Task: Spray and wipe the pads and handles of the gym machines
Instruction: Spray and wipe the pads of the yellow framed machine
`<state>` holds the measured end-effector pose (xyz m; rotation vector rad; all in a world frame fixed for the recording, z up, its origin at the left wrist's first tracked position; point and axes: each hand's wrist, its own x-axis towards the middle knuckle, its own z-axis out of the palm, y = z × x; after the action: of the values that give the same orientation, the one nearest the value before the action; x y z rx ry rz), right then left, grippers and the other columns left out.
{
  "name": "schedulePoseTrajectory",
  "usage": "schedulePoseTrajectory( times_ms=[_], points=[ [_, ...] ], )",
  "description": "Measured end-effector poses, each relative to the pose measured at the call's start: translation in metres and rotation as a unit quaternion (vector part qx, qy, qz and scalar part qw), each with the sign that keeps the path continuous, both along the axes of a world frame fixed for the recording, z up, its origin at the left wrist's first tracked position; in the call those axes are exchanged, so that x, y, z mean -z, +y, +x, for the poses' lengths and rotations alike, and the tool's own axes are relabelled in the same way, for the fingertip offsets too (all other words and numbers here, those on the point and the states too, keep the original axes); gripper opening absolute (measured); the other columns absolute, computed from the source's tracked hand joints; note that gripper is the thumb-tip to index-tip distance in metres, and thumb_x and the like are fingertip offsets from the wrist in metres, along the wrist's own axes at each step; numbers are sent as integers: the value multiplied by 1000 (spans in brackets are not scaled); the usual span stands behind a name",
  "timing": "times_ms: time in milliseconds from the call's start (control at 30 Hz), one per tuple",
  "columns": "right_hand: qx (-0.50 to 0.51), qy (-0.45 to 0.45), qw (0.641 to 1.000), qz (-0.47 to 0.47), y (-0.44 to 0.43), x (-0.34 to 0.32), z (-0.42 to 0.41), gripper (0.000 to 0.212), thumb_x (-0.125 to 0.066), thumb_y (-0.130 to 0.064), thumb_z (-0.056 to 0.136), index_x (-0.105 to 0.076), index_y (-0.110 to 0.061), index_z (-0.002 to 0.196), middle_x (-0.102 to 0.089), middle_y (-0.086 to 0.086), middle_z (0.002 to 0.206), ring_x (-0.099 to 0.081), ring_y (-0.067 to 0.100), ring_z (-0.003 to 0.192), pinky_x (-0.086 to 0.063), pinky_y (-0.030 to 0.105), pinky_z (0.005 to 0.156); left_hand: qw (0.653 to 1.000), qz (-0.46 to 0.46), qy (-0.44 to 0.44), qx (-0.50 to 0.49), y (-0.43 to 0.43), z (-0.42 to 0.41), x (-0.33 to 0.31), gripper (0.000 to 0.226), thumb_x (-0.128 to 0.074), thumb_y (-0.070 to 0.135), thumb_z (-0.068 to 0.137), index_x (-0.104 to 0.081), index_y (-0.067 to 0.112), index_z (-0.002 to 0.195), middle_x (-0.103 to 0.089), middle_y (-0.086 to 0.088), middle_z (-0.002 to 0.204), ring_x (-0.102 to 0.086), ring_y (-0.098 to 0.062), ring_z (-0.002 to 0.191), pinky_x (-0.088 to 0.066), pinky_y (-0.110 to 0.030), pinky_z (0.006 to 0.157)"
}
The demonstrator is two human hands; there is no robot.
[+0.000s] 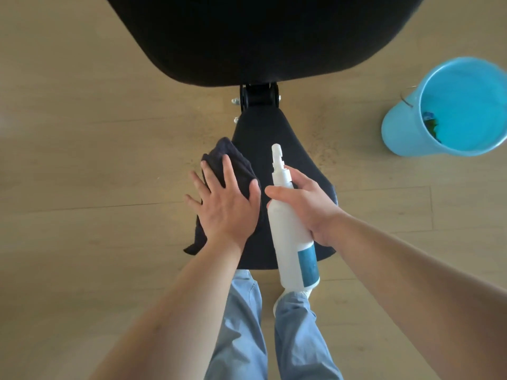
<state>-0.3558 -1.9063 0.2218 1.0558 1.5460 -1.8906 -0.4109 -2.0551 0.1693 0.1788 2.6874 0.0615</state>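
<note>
A black seat pad (270, 134) of a gym bench lies below me, with the larger black back pad (258, 37) beyond it. My left hand (225, 207) presses flat, fingers spread, on a dark cloth (233, 157) lying over the seat pad's left edge. My right hand (304, 204) grips a white spray bottle (290, 234) with a blue label, its nozzle pointing away from me over the seat pad.
A light blue bucket (403, 133) stands on the wooden floor (96, 133) to the right, with something dark inside. A black hinge bracket (258, 96) with bolts joins the two pads. My legs in light blue trousers (241, 325) stand just before the seat.
</note>
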Motion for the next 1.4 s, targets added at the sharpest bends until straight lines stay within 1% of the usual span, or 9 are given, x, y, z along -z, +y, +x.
schedulePoseTrajectory(
  times_ms=[233,333,500,700,867,1033,1233,1333,1400],
  points=[
    [31,-1,999,-18,16,14,-22,44,-80,-46,73,-65,-45,114,-75,17,102,-74,37,90,-60,66,88,994,40,76,62,41,-69,25,74,-20,64,98,-13,25,161,-36,-15,160,-29,-35,150,-26,-61,119],
    [62,-5,998,-24,25,18,-27,44,-81,-45,69,-67,-42,111,-73,23,105,-71,37,87,-57,70,90,992,74,84,58,60,-98,32,65,-28,59,100,-29,26,156,-51,-12,142,-50,-33,130,-41,-54,105],
    [110,8,993,-37,36,14,-24,16,-77,-39,77,-71,-39,91,-68,21,97,-67,37,84,-56,71,91,979,111,145,90,81,-120,32,41,-38,46,103,-66,20,119,-65,-10,111,-64,-32,98,-48,-43,81],
    [158,23,986,-38,42,10,-8,16,-76,-38,79,-69,-39,93,-68,21,96,-67,37,85,-56,67,89,950,170,173,194,69,-111,36,38,-36,34,107,-63,8,113,-59,-8,135,-58,-28,123,-49,-41,95],
    [162,44,985,-29,45,-1,10,18,-76,-35,81,-67,-37,96,-69,18,91,-67,34,81,-59,58,84,916,236,79,315,49,-66,19,43,-31,28,109,-68,7,114,-51,-4,153,-35,-20,149,-21,-42,125],
    [133,38,990,1,44,-16,29,19,-78,-35,82,-70,-49,93,-71,21,101,-70,32,83,-59,63,87,909,240,-1,342,18,-7,-6,51,-21,37,110,-67,15,101,-49,-2,155,-30,-19,152,-18,-50,125],
    [119,38,992,-2,34,-29,51,25,-79,-36,80,-70,-47,100,-71,25,109,-70,30,83,-60,62,87,898,244,-18,365,-45,71,-17,37,-33,35,108,-61,20,87,-49,4,154,-26,-14,153,-22,-53,122],
    [102,31,994,3,26,-32,57,43,-78,-41,75,-66,-44,115,-73,20,107,-72,29,84,-62,60,87,904,197,-19,378,-68,92,-20,29,-42,46,102,-60,25,112,-33,4,164,-11,-17,158,-14,-54,124],
    [86,27,996,10,21,-33,58,50,-78,-42,75,-64,-45,123,-74,18,105,-72,27,83,-63,58,86,918,118,-1,379,-66,90,-21,50,-41,58,99,-49,29,139,-22,0,169,-4,-27,158,-7,-58,125]
  ],
)
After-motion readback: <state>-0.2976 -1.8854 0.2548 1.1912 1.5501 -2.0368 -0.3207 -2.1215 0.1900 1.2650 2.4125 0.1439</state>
